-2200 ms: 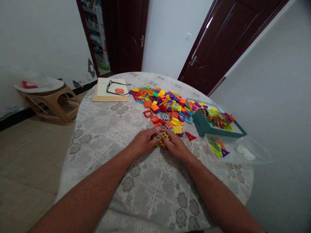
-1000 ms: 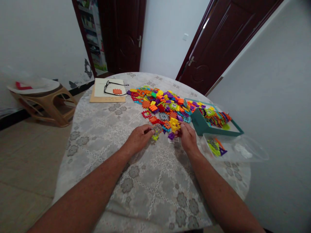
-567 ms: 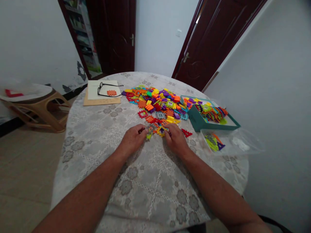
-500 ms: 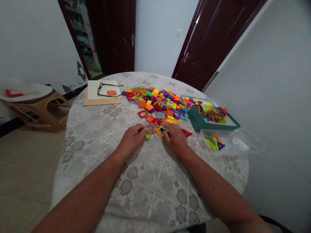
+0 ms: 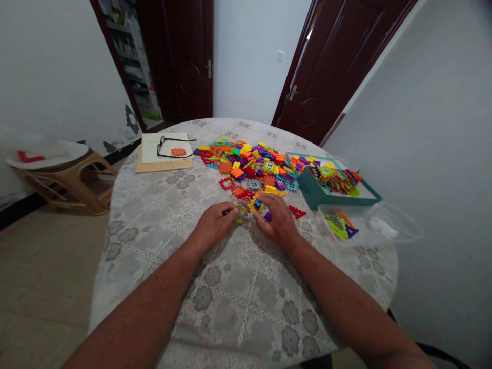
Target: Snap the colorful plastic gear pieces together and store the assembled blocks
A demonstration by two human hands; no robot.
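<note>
Head view, and I am looking on as a person works bare-handed at a round table [image 5: 169,318] spread with a grey flowered cloth. The left hand [image 5: 213,225] has its thumb and fingers pinched together on a grey toothed piece [image 5: 243,207], with a bit of lime green showing at its lower edge. Just beside it, on the side toward the right hand [image 5: 280,220], is a yellow toothed piece [image 5: 253,205]; I cannot tell whether the two are joined. The right hand's thumb stands apart from its curved fingers, which reach the yellow one; whether they grip it I cannot make out. A purple piece [image 5: 268,217] shows under that palm, and a red triangle [image 5: 297,211] lies on the cloth near the knuckles.

Beyond the hands sprawls a heap of mixed plastic pieces [image 5: 246,160] (orange, red, purple, yellow, quite a jumble), reaching to a teal box [image 5: 313,193] with more of them inside. In front of the box sits a clear tray [image 5: 403,228] holding lime, orange and purple bits and something white. Over on the left side of the table, black-framed glasses [image 5: 159,147] and an orange piece [image 5: 178,151] rest on pale paper [image 5: 149,151]. A tan stool [image 5: 79,177] stands by the wall.
</note>
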